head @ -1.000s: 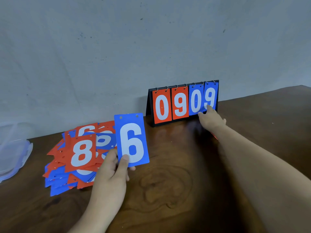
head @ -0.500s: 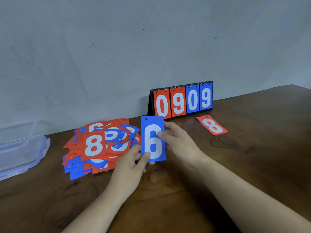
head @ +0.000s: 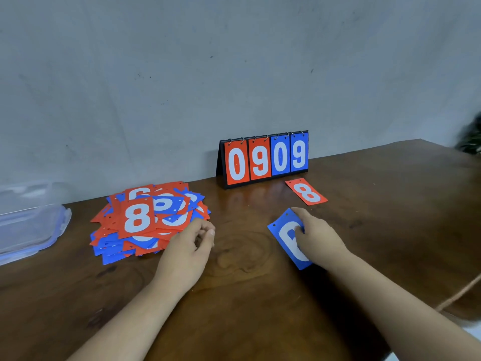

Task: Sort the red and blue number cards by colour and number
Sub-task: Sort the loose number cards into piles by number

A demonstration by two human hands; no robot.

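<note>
Container [head: 31,225]: clear plastic, at the left edge.
Card pile [head: 145,220]: red and blue mixed, centre-left, a red 8 on top.
Left hand [head: 190,246]: beside the pile, fingers loosely curled, holding nothing.
Scoreboard [head: 263,158]: upper centre, reads 0909.
Blue card [head: 286,238]: centre-right, tilted, on or just above the table [head: 247,295].
Right hand [head: 317,235]: grips the blue card.
Red 8 card [head: 305,192]: flat, below the scoreboard's right end.

Card pile [head: 148,220] left of scoreboard [head: 263,158]

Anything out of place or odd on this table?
Nothing damaged or spilled. The card pile is an untidy heap, reds and blues mixed at all angles. The red 8 card lies skewed in front of the scoreboard, and the blue card the right hand holds sits tilted too.
</note>
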